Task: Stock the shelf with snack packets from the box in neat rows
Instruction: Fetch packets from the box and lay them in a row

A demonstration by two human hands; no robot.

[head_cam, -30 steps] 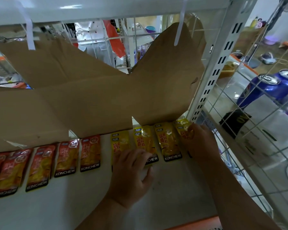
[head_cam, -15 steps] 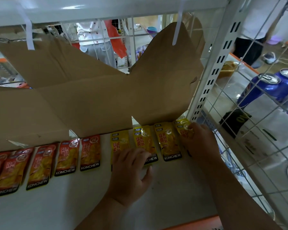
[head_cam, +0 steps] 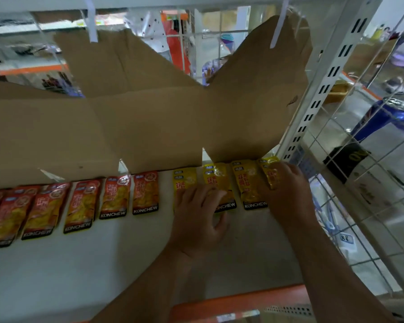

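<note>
Nearest the person is the orange front lip (head_cam: 231, 306) of the shelf (head_cam: 91, 271), and both forearms reach over it onto the white surface. The left hand (head_cam: 201, 215) lies palm down with its fingers fairly straight, resting on the lower parts of the two left-most yellow packets (head_cam: 216, 177). The right hand (head_cam: 288, 194) sits further right and slightly deeper, its fingers bent over the end yellow packet (head_cam: 269, 170). Whether it pinches that packet or only presses on it cannot be told, since the back of the hand hides the fingertips.

The four yellow packets lie flat just beyond the hands, long axes running front to back and the row running left to right. The end one sits a little further back than its neighbours, close to the slotted upright (head_cam: 313, 106). The right hand is the nearer one to it, so squaring it with the row is probably that hand's job. Left of a small gap runs the row of red packets (head_cam: 114, 194). Behind both rows stands the open cardboard box (head_cam: 149, 127), its flap overhanging the yellow packets' tops.
</note>
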